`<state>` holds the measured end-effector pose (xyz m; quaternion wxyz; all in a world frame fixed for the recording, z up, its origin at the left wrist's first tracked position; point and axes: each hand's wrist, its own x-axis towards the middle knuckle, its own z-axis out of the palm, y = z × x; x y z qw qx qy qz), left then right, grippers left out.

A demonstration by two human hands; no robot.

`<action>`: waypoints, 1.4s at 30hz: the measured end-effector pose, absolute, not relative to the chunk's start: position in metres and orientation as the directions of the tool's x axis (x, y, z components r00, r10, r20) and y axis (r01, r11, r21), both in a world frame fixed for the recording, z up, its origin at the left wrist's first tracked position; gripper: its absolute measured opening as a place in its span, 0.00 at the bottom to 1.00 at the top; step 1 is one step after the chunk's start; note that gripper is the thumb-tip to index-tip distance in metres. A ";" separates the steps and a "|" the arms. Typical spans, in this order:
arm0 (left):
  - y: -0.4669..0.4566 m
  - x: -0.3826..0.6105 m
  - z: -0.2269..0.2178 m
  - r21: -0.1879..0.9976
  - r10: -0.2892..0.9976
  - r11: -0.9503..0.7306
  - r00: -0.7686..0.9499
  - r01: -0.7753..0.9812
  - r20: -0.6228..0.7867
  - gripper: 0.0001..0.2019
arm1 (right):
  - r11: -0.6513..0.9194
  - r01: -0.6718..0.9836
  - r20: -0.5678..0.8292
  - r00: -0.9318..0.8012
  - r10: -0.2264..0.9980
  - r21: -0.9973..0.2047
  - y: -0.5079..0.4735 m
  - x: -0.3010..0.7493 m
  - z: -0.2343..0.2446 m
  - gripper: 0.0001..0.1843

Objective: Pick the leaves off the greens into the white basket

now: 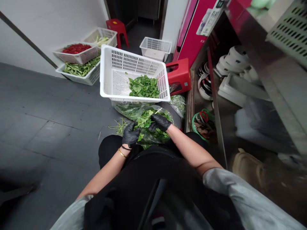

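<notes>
Both my hands wear black gloves and work over a pile of leafy green stalks that lies in a clear plastic bag on my lap. My left hand is closed on a bunch of the greens. My right hand pinches a stalk with leaves at its tip. Just beyond my hands a white plastic basket stands tilted toward me, with a heap of picked green leaves in its near right corner.
Trimmed stems lie on the grey tiled floor. At the back left, stacked white baskets hold red chillies, green beans and pale vegetables. Two red stools and an empty basket stand behind. A steel shelf with bowls runs along the right.
</notes>
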<state>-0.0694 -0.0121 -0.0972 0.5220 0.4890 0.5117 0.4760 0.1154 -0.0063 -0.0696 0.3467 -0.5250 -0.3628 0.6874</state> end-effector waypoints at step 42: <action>0.002 -0.066 -0.072 0.880 0.886 0.446 0.219 -0.163 -0.408 0.12 | -0.239 0.418 -0.413 -0.396 0.820 -0.876 -0.011 0.106 -0.060 0.20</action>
